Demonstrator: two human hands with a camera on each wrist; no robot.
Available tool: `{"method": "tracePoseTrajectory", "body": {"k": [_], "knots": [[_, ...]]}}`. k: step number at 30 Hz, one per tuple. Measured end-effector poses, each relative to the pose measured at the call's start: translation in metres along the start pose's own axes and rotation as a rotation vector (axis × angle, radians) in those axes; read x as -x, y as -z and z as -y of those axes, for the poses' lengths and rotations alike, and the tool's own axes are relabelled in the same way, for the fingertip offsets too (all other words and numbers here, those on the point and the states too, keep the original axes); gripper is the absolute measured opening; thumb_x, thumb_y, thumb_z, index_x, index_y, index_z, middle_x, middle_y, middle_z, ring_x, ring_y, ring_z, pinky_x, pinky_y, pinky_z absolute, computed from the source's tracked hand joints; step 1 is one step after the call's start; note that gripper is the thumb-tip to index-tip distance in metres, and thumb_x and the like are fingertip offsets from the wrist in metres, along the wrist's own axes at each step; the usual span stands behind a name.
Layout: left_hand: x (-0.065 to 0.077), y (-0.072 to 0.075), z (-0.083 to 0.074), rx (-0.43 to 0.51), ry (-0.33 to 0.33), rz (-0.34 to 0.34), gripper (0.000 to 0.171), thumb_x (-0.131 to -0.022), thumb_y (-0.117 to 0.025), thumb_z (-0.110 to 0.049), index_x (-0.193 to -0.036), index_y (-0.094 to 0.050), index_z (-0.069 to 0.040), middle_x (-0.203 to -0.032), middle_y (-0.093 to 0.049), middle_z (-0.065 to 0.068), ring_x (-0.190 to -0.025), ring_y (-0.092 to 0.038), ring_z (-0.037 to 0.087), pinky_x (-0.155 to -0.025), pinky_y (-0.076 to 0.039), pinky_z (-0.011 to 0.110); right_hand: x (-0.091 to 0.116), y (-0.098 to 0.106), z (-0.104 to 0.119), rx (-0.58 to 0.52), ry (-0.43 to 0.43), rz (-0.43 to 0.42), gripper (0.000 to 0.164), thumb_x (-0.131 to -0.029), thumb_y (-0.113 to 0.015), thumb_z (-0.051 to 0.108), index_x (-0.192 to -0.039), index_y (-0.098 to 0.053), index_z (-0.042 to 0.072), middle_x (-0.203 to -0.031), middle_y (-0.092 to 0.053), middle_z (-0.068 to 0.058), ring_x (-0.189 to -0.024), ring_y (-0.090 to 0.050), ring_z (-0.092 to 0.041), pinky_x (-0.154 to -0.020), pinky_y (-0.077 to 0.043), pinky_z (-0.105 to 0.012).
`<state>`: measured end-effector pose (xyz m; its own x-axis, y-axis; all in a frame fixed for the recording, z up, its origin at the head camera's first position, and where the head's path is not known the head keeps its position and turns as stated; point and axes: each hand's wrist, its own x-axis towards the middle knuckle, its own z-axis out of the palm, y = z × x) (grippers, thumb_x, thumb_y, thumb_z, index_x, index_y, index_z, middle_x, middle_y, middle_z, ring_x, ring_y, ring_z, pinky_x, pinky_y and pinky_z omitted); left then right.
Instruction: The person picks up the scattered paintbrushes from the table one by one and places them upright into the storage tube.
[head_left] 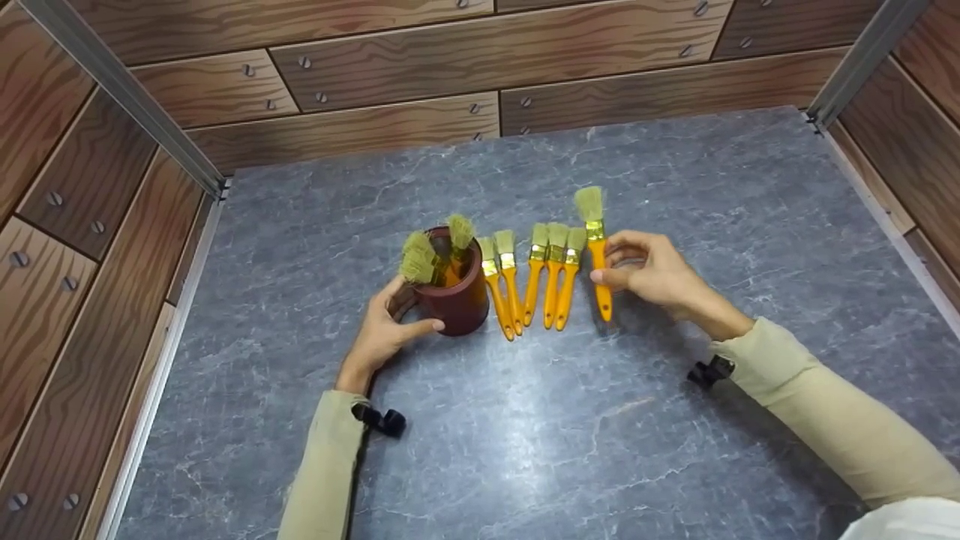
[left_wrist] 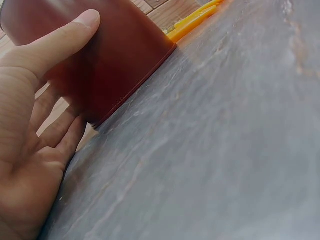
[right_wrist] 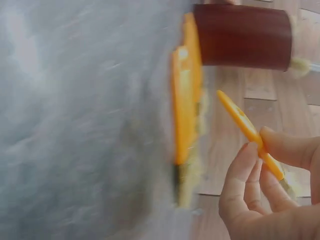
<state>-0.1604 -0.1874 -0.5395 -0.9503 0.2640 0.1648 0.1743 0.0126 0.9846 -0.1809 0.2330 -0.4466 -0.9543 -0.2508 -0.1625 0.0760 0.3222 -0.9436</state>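
Observation:
A dark red-brown cylindrical cup [head_left: 461, 309] stands upright on the table, with several paintbrushes [head_left: 418, 259] in it, bristles up. My left hand [head_left: 381, 334] holds the cup from its left side, thumb [left_wrist: 82, 27] across the near wall and fingers behind. Between thumb and fingertips, my right hand [head_left: 660, 274] pinches the orange handle of one paintbrush [head_left: 598, 259], bristles pointing away from me. In the right wrist view this brush [right_wrist: 240, 116] shows apart from the tabletop. Several more paintbrushes [head_left: 553, 292] lie side by side between the cup and my right hand.
The grey marbled tabletop [head_left: 480, 435] reaches to wood-patterned panels [head_left: 390, 67] at the back and both sides. Metal posts [head_left: 127, 94] stand at the back corners. Each sleeve has a small black device [head_left: 382, 420] at the wrist.

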Motion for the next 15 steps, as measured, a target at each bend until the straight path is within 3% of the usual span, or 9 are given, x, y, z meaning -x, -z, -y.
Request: {"method": "tracePoseTrajectory", "body": {"k": [7, 15], "knots": [[0.000, 0.000, 0.000, 0.015, -0.004, -0.001, 0.088, -0.081, -0.092, 0.002, -0.158, -0.052, -0.012, -0.148, -0.065, 0.011, -0.140, -0.061, 0.027, -0.124, -0.045, 0.038, 0.003, -0.007, 0.031, -0.064, 0.102, 0.070, 0.037, -0.095, -0.078, 0.000, -0.127, -0.062, -0.009, -0.114, -0.067, -0.014, -0.096, -0.077, -0.020, -0.090, -0.067, -0.039], [-0.001, 0.000, 0.001, 0.010, -0.005, 0.002, 0.088, -0.082, -0.091, 0.003, -0.159, -0.051, -0.011, -0.151, -0.063, 0.011, -0.142, -0.059, 0.027, -0.126, -0.043, 0.039, -0.002, -0.018, 0.070, -0.093, 0.233, 0.068, 0.031, -0.097, -0.076, -0.002, -0.123, -0.064, -0.011, -0.112, -0.069, -0.015, -0.094, -0.079, -0.025, -0.088, -0.068, -0.040]]}}
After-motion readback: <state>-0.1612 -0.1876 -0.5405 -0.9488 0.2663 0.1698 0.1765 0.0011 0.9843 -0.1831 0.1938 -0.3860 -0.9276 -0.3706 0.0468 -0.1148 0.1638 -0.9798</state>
